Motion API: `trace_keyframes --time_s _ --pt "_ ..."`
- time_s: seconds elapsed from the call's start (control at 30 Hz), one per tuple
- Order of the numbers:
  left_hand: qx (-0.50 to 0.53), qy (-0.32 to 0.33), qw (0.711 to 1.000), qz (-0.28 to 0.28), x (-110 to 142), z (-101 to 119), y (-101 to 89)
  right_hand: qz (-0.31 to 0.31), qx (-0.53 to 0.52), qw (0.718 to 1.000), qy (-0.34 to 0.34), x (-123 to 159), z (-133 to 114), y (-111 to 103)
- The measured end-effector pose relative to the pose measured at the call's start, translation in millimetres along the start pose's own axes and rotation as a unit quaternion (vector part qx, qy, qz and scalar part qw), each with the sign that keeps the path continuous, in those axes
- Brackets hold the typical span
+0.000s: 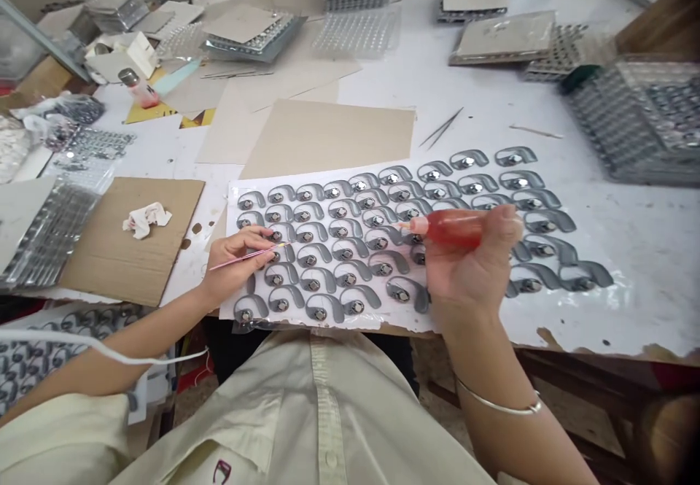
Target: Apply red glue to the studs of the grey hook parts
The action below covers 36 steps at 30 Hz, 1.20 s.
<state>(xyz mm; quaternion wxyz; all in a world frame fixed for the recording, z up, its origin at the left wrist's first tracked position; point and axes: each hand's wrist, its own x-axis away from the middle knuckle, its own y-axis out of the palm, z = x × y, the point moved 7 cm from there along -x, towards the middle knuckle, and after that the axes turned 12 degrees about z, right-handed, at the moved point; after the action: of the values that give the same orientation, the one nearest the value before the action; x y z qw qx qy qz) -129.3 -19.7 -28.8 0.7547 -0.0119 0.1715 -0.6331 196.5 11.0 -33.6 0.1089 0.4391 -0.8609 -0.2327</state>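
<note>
Rows of grey hook-shaped pieces (350, 278), each with a shiny faceted part at one end, lie on a white sheet (365, 315). Over the left rows, my left hand (235, 260) pinches a thin pink stick (240, 259), its tip pointing right. My right hand (470, 273) is wrapped round a squeeze bottle (451, 228) of red liquid. The bottle is held sideways above the right rows, its pale nozzle pointing left. Some pieces beneath my right hand are hidden.
On the left, a crumpled tissue (146, 219) rests on a brown cardboard piece (131, 251). Tweezers (442, 127) lie beyond the rows, near a cardboard sheet (333, 138). Stacked clear trays (639, 120) stand at right; a small bottle (138, 88) stands back left.
</note>
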Motion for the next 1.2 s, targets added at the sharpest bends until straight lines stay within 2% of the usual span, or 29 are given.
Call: trace_keyframes --time_s 0.13,0.33,0.37,0.43,0.53,0.6,0.67,0.73,0.8,0.87,0.97,1.07,1.2 --pt "0.013 -0.005 1.000 -0.011 -15 -4 3.4 0.030 -0.012 0.999 0.007 -6 5 -2" --pt "0.009 0.017 1.000 -0.004 -45 -9 5.2 0.017 -0.020 0.999 0.029 -21 7 -2" --pt "0.007 0.042 0.999 -0.001 -49 -4 4.1 0.022 -0.019 0.999 0.030 -24 4 -6" --pt "-0.005 0.135 0.991 0.020 -53 18 1.1 0.031 -0.002 0.999 0.017 -29 -5 -13" --pt "-0.030 0.303 0.952 0.041 -44 60 9.0 0.002 0.036 0.999 -0.020 -32 -22 -11" --pt "-0.050 0.368 0.928 -0.020 -31 77 33.1 -0.016 0.034 0.998 -0.040 -31 -30 -3" --pt "-0.087 0.430 0.895 -0.077 -13 85 60.9 -0.016 0.025 0.998 -0.063 -25 -31 7" --pt "-0.132 0.503 0.851 -0.081 4 86 81.2 -0.024 0.036 0.995 -0.094 -15 -29 17" --pt "-0.172 0.550 0.815 -0.063 16 83 92.3 -0.030 0.063 0.987 -0.147 -2 -26 25" --pt "-0.196 0.565 0.800 -0.044 22 78 94.6 -0.027 0.092 0.969 -0.227 13 -27 27" --pt "-0.207 0.560 0.801 -0.043 24 73 91.1 -0.056 0.157 0.932 -0.321 30 -29 32" --pt "-0.208 0.551 0.807 -0.053 23 70 88.9 -0.106 0.219 0.903 -0.355 38 -26 40" --pt "-0.221 0.553 0.800 -0.073 24 67 93.4 -0.137 0.247 0.885 -0.371 41 -24 43"
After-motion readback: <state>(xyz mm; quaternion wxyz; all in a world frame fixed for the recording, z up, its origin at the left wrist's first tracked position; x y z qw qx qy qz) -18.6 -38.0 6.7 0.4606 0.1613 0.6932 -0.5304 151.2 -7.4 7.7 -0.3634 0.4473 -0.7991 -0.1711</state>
